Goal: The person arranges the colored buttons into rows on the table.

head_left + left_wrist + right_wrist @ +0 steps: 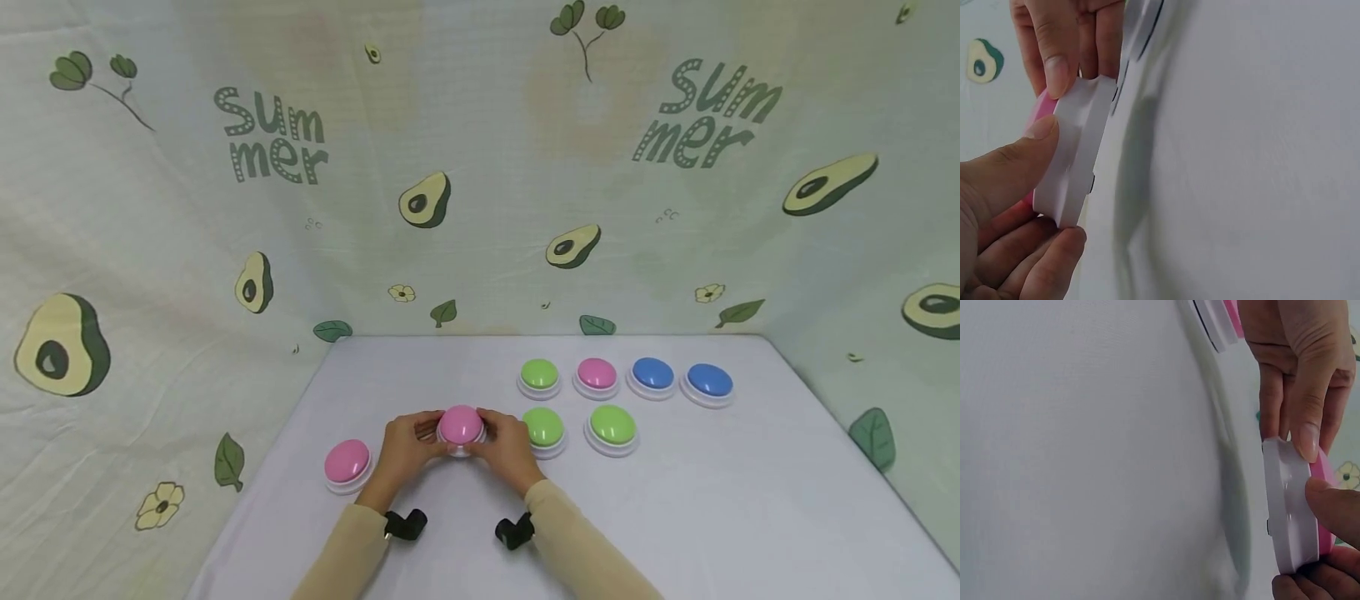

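Observation:
A round pink push button on a white base is held between both hands near the middle of the table. My left hand grips its left side, thumb on the near edge of the base and fingers curled round the far side. From the right, my right hand grips it the same way, with the two thumbs close together. Small dark feet show on the base's underside in both wrist views, close over the white surface. Another pink button lies just left of my left hand. Beside my right hand sits a green button, partly covered by it.
A second green button stands further right. Behind them runs a row: a green button, a pink button, a blue button and another blue button. A printed cloth hangs behind the white table.

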`<state>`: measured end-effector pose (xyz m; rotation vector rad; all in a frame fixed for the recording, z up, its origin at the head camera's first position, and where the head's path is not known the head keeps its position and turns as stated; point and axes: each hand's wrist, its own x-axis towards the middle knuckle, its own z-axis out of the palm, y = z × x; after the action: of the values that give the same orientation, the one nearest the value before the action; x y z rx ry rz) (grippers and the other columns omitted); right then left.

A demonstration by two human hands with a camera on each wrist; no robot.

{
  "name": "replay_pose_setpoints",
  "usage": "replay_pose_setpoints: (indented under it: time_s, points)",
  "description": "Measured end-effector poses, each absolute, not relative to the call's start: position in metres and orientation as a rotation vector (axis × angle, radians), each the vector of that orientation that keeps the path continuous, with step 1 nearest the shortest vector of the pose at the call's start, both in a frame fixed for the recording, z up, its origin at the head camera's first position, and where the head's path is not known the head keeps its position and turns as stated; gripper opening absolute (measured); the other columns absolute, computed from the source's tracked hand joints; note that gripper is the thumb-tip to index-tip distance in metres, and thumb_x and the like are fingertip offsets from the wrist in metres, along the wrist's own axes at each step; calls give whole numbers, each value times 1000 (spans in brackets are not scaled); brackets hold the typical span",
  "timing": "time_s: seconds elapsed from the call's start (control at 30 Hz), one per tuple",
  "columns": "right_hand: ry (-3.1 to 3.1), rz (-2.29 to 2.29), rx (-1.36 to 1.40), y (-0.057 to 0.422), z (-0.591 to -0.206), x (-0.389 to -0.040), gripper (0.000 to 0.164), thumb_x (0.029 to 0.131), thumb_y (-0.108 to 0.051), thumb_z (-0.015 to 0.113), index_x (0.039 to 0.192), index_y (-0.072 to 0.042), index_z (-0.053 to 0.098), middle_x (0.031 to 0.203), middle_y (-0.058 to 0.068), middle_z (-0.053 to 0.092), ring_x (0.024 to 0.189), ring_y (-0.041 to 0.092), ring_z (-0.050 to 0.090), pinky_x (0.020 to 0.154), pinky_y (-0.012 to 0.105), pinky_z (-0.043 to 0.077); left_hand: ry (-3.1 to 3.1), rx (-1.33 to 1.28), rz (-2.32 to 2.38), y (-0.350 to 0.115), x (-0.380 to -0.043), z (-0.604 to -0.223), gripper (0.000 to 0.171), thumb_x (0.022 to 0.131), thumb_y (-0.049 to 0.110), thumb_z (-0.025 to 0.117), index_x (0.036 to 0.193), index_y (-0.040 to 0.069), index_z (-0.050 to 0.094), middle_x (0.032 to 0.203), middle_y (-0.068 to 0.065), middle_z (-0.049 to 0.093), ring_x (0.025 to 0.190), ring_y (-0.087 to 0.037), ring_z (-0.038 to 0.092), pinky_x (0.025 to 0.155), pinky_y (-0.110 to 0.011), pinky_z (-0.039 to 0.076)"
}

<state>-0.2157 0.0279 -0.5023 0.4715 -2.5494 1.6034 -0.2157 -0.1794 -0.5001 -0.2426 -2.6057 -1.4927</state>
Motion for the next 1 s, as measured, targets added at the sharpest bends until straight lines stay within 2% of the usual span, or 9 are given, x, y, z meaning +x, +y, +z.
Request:
replay_pose_setpoints:
  time_s: [0.2,0.53,1.0]
  points:
    - [-2536,1698,438,49,-495,-211,63,88,-8,85,143,9,58,143,25,62,134,37,60,107,41,53,-2556,-249,-1511,-158,-214,-494,59,75,9,96,127,-3,73,124,-21,74,116,-35,72,91,-33,61]
    - [-2491,1664,350,86,-485,-199,61,86,-4,86,139,10,60,139,26,64,131,38,62,103,38,55,-2520,-343,-1597,-119,-211,-487,57,75,6,95,126,-2,72,126,-20,73,119,-33,70,92,-30,60]
    - [-2471,1652,184,141,-477,-181,63,84,-2,87,139,11,60,138,28,64,130,42,61,102,41,54,-2526,-485,-1583,-57,-211,-485,53,79,5,93,127,2,70,128,-14,72,121,-30,69,93,-27,59]
